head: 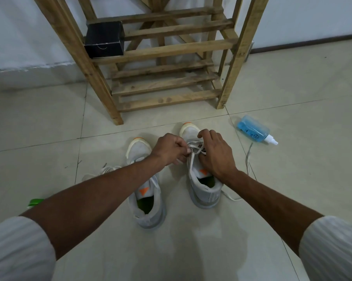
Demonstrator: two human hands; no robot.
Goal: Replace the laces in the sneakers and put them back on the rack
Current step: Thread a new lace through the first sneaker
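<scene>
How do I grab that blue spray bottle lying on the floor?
Grip the blue spray bottle across its wide blue body, coming down from above. It lies on its side on the floor, so the top is free, and the white nozzle looks too thin to hold well.

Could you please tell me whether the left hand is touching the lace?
Touching: the head view shows the left hand pinching the white lace over the sneaker.
</scene>
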